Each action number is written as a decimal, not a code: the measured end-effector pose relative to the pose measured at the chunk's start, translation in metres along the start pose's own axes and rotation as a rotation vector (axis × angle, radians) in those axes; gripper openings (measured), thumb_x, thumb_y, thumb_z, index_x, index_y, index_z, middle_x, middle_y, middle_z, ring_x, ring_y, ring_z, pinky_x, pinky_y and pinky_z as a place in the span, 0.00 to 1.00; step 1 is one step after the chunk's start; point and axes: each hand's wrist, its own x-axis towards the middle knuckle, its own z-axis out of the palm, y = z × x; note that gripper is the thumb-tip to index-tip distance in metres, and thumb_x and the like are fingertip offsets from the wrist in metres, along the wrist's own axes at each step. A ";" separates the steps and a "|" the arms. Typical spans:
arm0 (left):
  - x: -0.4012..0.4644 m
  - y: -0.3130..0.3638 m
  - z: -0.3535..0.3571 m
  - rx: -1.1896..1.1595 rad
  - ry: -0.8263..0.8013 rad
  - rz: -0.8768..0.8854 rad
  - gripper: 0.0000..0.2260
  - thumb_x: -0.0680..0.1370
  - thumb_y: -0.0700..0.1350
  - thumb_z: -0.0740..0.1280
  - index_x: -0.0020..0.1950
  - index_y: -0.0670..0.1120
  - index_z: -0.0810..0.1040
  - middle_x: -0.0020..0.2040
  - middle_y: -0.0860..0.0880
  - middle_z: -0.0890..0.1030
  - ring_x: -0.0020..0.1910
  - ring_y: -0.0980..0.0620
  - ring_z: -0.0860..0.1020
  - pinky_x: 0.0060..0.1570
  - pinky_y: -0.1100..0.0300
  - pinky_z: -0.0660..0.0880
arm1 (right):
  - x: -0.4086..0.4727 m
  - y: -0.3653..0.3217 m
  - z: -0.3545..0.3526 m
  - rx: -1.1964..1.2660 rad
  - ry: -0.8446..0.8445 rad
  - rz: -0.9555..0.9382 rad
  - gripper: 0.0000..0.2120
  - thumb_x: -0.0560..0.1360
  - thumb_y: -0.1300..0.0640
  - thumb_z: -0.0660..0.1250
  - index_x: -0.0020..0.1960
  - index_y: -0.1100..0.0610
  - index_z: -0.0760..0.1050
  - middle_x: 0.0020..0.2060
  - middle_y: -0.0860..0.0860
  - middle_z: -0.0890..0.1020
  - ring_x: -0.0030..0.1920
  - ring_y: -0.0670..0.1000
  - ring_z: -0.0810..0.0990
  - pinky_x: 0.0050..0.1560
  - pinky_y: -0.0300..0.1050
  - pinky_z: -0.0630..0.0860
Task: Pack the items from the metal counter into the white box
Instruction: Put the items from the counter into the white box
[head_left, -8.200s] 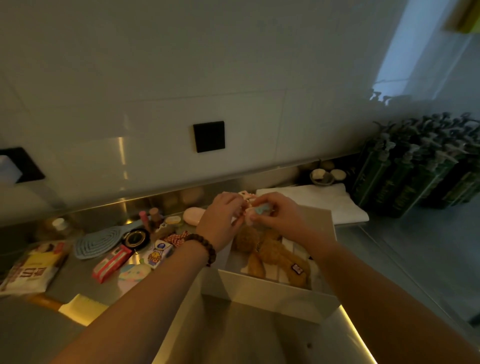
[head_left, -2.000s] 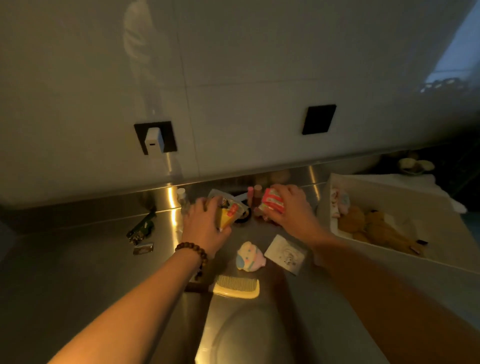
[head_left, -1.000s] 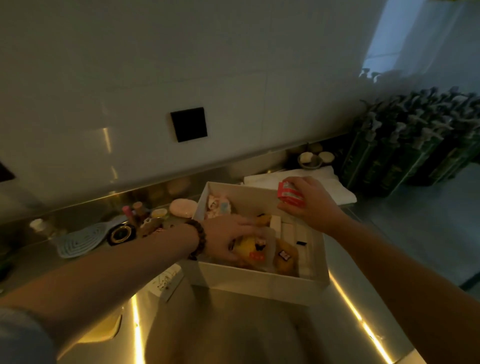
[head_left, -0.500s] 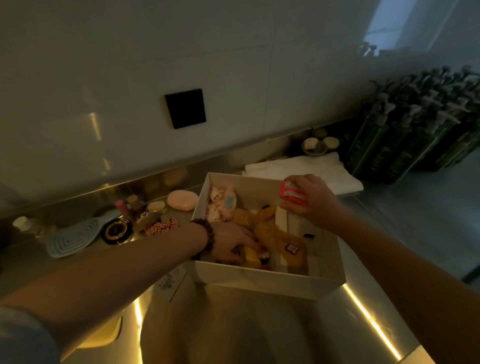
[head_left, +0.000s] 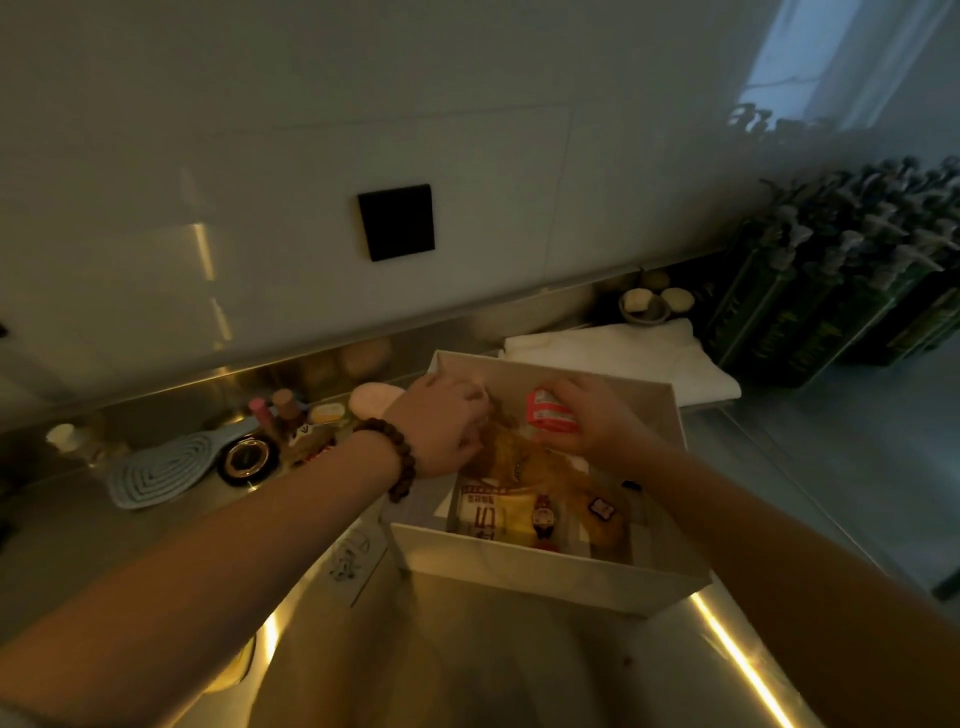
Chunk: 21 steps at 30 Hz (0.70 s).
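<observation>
Both hands are down inside the white box (head_left: 540, 577). The right hand (head_left: 597, 421) has its grip around a red packet (head_left: 548, 413), probably hunting for a gap beside the plush toy (head_left: 524, 457). The left hand (head_left: 441, 426) looks curled on the toy, maybe shoving it aside, can't really tell. The hairbrush (head_left: 166, 467) lies on the desk (head_left: 467, 665), left of the box.

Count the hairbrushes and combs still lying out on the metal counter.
1: a light blue vented hairbrush lies on the metal counter, left of the white box. The forearms may hide others.
</observation>
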 end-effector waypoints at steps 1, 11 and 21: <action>-0.004 -0.003 0.001 0.018 0.017 -0.039 0.18 0.75 0.53 0.59 0.65 0.53 0.70 0.65 0.50 0.71 0.66 0.48 0.66 0.65 0.51 0.59 | 0.006 -0.006 0.007 -0.024 -0.022 0.003 0.31 0.69 0.39 0.69 0.68 0.47 0.64 0.65 0.52 0.68 0.64 0.53 0.66 0.63 0.50 0.68; -0.019 -0.003 0.015 -0.410 0.008 -0.344 0.26 0.75 0.54 0.65 0.72 0.52 0.65 0.77 0.47 0.51 0.75 0.45 0.48 0.71 0.52 0.52 | 0.028 -0.016 0.049 -0.060 -0.173 0.054 0.30 0.74 0.47 0.67 0.73 0.51 0.61 0.68 0.56 0.63 0.66 0.48 0.65 0.66 0.44 0.65; -0.016 -0.003 0.022 -0.393 0.074 -0.364 0.27 0.74 0.53 0.66 0.72 0.50 0.66 0.76 0.49 0.54 0.74 0.46 0.52 0.70 0.54 0.54 | 0.025 -0.007 0.049 -0.114 -0.153 0.161 0.34 0.73 0.43 0.68 0.74 0.43 0.57 0.67 0.54 0.64 0.66 0.55 0.64 0.67 0.52 0.65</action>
